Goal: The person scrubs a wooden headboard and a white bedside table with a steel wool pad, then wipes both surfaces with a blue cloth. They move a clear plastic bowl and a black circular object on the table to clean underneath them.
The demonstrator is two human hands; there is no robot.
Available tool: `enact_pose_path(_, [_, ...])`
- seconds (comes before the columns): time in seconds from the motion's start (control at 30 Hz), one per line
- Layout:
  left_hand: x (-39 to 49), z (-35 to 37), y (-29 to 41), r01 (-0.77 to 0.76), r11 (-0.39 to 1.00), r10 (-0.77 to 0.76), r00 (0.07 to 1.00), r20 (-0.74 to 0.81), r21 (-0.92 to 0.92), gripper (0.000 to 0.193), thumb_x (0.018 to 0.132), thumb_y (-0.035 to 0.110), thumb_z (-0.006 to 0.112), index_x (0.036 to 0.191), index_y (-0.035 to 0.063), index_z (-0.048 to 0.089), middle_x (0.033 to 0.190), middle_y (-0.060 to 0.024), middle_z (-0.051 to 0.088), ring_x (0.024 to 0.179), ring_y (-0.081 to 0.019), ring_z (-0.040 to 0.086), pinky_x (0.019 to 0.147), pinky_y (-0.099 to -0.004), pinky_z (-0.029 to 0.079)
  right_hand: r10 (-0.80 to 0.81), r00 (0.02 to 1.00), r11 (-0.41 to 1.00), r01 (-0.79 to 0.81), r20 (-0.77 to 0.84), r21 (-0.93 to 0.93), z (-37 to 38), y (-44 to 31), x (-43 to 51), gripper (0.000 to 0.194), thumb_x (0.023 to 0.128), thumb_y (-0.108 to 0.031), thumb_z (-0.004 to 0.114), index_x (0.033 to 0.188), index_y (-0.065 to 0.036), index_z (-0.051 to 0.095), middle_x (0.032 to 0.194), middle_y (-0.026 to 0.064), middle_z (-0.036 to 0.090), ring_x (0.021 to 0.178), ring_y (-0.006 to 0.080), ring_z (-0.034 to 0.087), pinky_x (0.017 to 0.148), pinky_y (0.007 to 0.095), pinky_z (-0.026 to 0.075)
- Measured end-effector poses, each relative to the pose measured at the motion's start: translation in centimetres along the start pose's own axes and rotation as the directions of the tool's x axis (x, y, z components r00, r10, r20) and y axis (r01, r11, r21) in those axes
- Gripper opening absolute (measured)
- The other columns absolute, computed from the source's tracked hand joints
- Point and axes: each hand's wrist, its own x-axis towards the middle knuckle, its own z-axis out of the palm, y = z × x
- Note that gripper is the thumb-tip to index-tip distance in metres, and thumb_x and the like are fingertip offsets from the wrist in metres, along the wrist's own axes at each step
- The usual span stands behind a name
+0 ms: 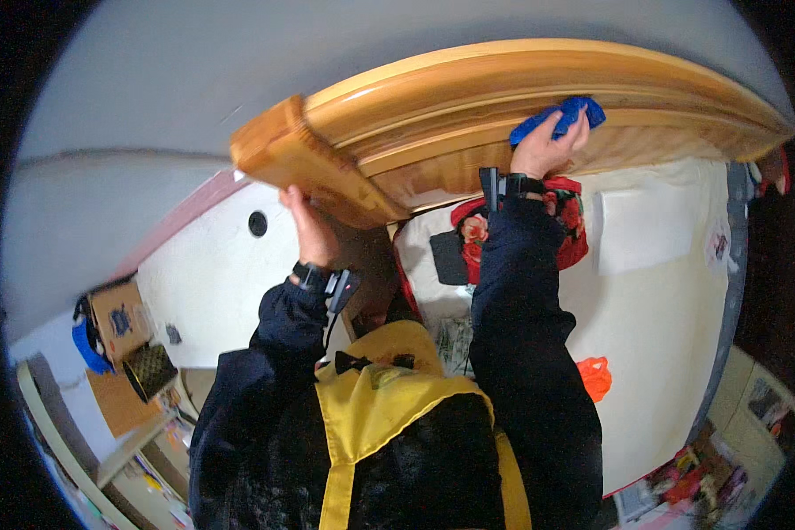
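A crumpled blue cloth [589, 111] is in my right hand [548, 151], pressed against the moulded front of a glossy wooden headboard [450, 86]. My right fingers lie over the cloth, which sticks out on both sides of them. My left hand [315, 228] is at the side of the headboard's thick end post [305, 159]. One of its digits points up along the post's edge; the other fingers are hidden, so its hold cannot be made out. Below the headboard lies a bed with a pale sheet [636, 318].
Red floral fabric [570, 222] and a dark flat item [449, 257] lie near the headboard, a bright orange bag [594, 377] farther down the bed. Left of the post is a white tabletop [205, 285] with a round black hole; a cardboard box [116, 318] stands beyond.
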Motion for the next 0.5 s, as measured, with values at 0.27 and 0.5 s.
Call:
enact_pose_path(0.27, [1.2, -1.3, -0.9, 0.019, 0.996, -0.006, 0.988, 0.152, -0.085, 0.06, 0.104, 0.046, 0.036, 0.15, 0.0082, 0.026, 0.154, -0.0078, 0.031, 0.142, -0.0221, 0.026, 0.118, -0.0361, 0.016, -0.055, 0.928, 0.993, 0.014, 0.369, 0.113, 0.8, -7.0, -15.9, 0.049, 0.088, 0.004, 0.06, 0.136, -0.002, 0.051, 0.125, 0.0184, 0.045, 0.122, 0.0332, 0.044, 0.109, 0.0447, 0.032])
enact_pose_path(0.5, [0.5, -1.3, -1.6, 0.095, 0.994, -0.096, 0.995, -0.021, -0.047, 0.068, 0.105, 0.049, 0.029, 0.154, 0.0037, 0.018, 0.159, -0.014, 0.02, 0.148, -0.0245, 0.017, 0.121, -0.0353, 0.012, -0.184, 0.884, 0.91, -0.012, 0.429, 0.415, 1.7, -16.2, -12.4, 0.036, 0.091, -0.001, 0.059, 0.127, 0.0, 0.056, 0.12, 0.0168, 0.055, 0.115, 0.0319, 0.053, 0.103, 0.0409, 0.04])
